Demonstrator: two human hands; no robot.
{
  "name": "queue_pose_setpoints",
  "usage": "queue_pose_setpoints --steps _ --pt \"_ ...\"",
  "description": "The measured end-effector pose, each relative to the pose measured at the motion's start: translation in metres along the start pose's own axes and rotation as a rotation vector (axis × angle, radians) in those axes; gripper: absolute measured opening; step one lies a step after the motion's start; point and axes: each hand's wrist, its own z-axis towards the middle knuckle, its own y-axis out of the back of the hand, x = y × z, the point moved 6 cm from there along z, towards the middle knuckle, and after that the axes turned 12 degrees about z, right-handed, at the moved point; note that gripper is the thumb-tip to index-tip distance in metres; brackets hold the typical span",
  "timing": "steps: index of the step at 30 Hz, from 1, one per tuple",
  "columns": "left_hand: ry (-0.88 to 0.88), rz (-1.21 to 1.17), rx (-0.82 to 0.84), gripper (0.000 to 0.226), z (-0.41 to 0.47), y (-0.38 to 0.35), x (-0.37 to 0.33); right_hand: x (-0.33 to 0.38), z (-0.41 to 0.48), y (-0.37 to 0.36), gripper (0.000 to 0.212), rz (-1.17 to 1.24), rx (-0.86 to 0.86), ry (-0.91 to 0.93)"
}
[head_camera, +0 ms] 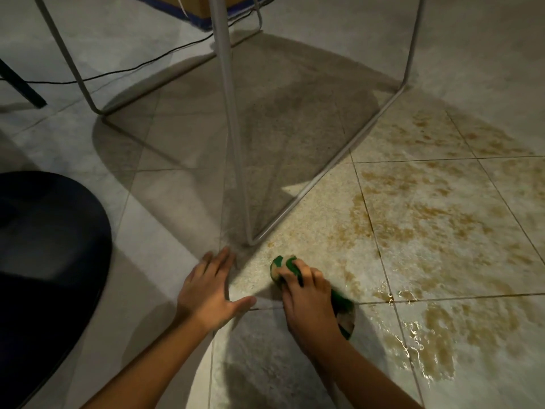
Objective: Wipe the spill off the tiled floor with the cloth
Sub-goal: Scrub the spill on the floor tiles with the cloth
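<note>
a green-and-tan cloth (283, 262) is being gripped by the right hand (309, 299), with the fingers curled over its bunched top, and is being pressed onto the tiled floor (165, 219) near the foot of a white metal frame (236, 143). the grip of the left hand (209, 293) is being held open and empty, the palm being laid flat with spread fingers on dry tile just left of the cloth, apparently as a brace. the brown spill (436, 219) is being seen spread over the tiles to the right of and beyond the cloth, its glossy wet pool lying nearest, just right of the right hand along a grout line. the cloth's long axis is being set from far-left to near-right, so its near-right end is pointing toward that pool. the right hand is being judged the nearer one. most of the spill is being judged unwiped, so a rightward sweep, away from the frame foot, is being called for.
</note>
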Motion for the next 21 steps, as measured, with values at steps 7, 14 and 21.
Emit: queue_pose_setpoints --steps 7,14,21 --pt "0.005 0.005 0.011 0.139 0.000 -0.005 0.001 0.009 0.036 -0.014 0.047 0.016 0.043 0.245" --pt "0.001 0.001 0.018 0.143 -0.001 -0.001 0.000 -0.022 0.059 -0.003 0.035 0.120 -0.078 0.011" --pt "0.006 0.022 0.017 0.144 -0.001 0.002 -0.002 0.000 0.015 0.000 0.048 0.079 -0.117 -0.068"
